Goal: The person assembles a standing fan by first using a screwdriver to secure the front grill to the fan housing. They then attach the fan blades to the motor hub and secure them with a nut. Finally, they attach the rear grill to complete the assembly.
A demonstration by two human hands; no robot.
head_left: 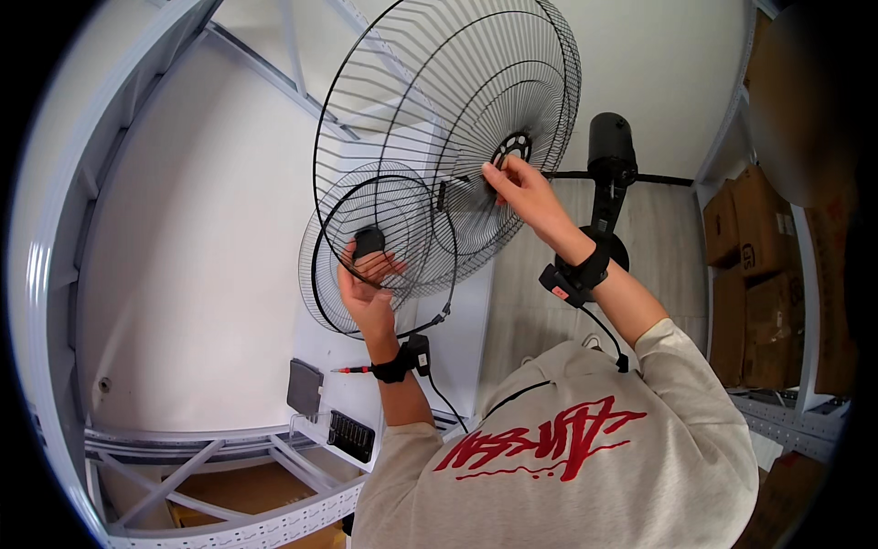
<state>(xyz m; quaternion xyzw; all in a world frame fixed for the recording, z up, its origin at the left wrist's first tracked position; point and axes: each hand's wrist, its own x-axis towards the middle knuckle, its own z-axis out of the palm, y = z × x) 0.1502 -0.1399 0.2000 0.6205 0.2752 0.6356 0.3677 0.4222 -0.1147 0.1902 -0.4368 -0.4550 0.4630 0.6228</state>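
A large black wire fan guard (402,82) stands tilted in front of me, its open side facing left. My right hand (529,197) pinches at the guard's middle, beside its black slotted hub ring (513,149). Any smaller piece between those fingertips is hidden. Lower left, my left hand (370,297) has its fingers curled about a black rounded piece (369,242), seen through the wires. Behind it a second wire guard with a black rim (311,274) rests on the white table (457,366). Each wrist wears a strapped black box with a cable.
Right of the guards stands a black fan motor on its pole (611,151). A red-tipped screwdriver (352,370), a dark grey case (305,388) and a black bit tray (351,436) lie at the table's near left. Cardboard boxes (764,224) fill the right shelf; metal framing (69,302) borders the left.
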